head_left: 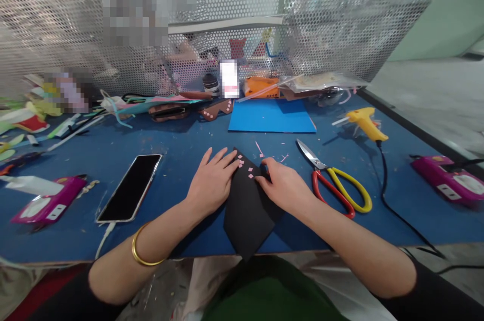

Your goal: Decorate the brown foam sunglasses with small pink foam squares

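A black card piece [247,210] with pointed ends lies at the table's front edge, its near tip jutting over. Small pink diamond-shaped pieces [250,170] sit near its far end. My left hand [212,180] rests flat along the card's left side, fingers stretched forward and fingertips beside the pink pieces. At the right side, the fingers of my right hand [282,182] curl around the card's edge, thumb on top. Thin pink scraps [259,148] lie just beyond the card. Scissors [333,180] with one red and one yellow handle lie partly open to the right.
A phone [130,187] on a cable lies left. A yellow glue gun [365,123] and its cord are at the right. Purple power strips [448,177] stand at both sides. A blue sheet [272,115] and brown mask-like cutout [216,110] lie before the perforated metal screen [242,8].
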Demonstrator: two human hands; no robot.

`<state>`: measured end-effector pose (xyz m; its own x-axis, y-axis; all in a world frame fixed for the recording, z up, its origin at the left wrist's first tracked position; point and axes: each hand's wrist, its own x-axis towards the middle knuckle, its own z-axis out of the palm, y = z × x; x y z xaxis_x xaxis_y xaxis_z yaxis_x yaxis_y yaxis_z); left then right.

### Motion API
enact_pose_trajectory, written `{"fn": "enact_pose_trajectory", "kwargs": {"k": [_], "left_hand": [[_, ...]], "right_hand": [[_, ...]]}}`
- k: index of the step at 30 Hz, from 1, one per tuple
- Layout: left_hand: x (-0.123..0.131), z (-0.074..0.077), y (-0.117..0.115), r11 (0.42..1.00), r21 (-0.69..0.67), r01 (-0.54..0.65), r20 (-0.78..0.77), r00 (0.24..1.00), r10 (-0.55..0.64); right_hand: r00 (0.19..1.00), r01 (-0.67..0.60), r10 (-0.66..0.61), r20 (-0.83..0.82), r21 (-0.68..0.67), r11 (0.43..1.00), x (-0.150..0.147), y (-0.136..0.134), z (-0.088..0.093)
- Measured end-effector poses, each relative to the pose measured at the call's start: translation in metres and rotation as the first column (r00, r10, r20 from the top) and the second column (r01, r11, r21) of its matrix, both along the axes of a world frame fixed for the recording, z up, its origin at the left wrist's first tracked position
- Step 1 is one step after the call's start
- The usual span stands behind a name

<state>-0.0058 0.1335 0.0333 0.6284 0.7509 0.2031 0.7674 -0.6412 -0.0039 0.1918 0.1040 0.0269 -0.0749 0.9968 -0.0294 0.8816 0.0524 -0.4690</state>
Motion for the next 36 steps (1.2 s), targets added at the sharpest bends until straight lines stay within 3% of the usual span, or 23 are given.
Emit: {"fn": "enact_pose_trajectory", "kwargs": {"k": [6, 17, 28, 36], "left_hand": [[-0.001, -0.002, 0.001, 0.999, 0.034, 0.027, -0.017, 0.999, -0.027], [-0.003, -0.006, 0.021, 0.996, 0.071, -0.061, 0.222, 0.974, 0.043], [0.005, -0.003, 0.027, 0.994, 0.11, 0.009, 0.139, 0.99, -0.024], [-0.002, 0.001, 0.027, 0.989, 0.116, -0.096, 0.178, 0.981, 0.074]], "right_hand": [[1.0, 0.0, 0.0, 0.023, -0.003, 1.0, -0.001, -0.002, 0.004], [0.998, -0.013, 0.012, 0.062, 0.002, 1.0, -0.001, -0.002, 0.003], [0.998, -0.024, 0.024, 0.059, 0.004, 1.0, -0.002, -0.003, 0.006], [1.0, 0.006, -0.006, 0.022, 0.012, 1.0, 0.0, -0.003, 0.003]]}}
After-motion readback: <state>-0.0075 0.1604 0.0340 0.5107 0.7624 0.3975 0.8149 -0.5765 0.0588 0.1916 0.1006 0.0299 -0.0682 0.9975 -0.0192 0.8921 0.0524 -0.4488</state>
